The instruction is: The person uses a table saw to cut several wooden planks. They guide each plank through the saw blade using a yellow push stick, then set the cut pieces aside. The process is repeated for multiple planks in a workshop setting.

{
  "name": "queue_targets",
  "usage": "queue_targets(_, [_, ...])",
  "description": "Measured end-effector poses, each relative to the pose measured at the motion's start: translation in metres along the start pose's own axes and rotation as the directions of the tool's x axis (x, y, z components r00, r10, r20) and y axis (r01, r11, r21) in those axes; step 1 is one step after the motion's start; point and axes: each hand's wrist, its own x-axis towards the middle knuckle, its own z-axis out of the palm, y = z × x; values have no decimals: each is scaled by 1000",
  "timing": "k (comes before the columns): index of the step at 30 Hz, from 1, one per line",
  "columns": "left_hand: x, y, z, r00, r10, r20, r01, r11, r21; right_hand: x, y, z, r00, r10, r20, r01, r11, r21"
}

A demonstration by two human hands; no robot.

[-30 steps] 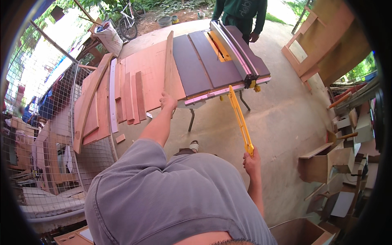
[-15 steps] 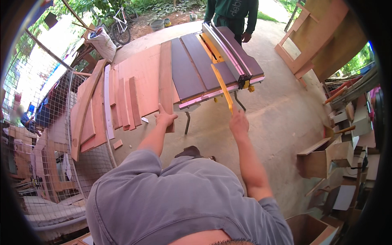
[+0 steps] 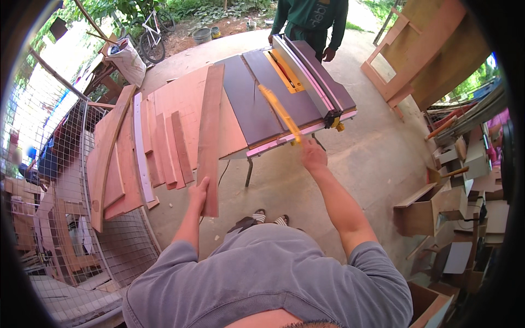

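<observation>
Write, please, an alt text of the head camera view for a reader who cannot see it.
A person's left grip holds a long wooden board while the right grip holds a yellow stick over a dark table saw. A co-worker in green stands at the saw's far side.

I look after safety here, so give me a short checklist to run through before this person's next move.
1. Left hand gripping the board: ok.
2. Right hand gripping the push stick: ok.
3. Board against the fence: not ok; it is apart, well to the left.
4. The co-worker standing clear of the board: ok, beyond the far edge of the saw.
5. Saw switched off: cannot tell.
</observation>
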Motion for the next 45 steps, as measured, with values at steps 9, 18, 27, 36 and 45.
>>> queue_targets(9, [-38, 28, -42, 990, 140, -17, -141, 989, -42, -26, -38, 29, 960, -277, 33, 279, 954, -109])
queue_targets(18, [-74, 52, 22, 993, 66, 94, -53, 990, -131, -183, 30, 33, 940, -114, -322, 230, 908, 351])
queue_targets(27, [-179, 25, 169, 996, 35, 81, -18, 979, -203, -311, 156, 12, 932, 345, 109, -304, 585, 752])
queue_targets(36, [-311, 22, 340, 984, -164, 77, 166, 986, -26, -313, 165, -13, 864, 82, 496, -503, 128, 855])
queue_targets(45, [-330, 6, 392, 503, -301, 810, 465, 884, 40, -369, 238, -9, 840, 373, 394, -437, 34, 899])
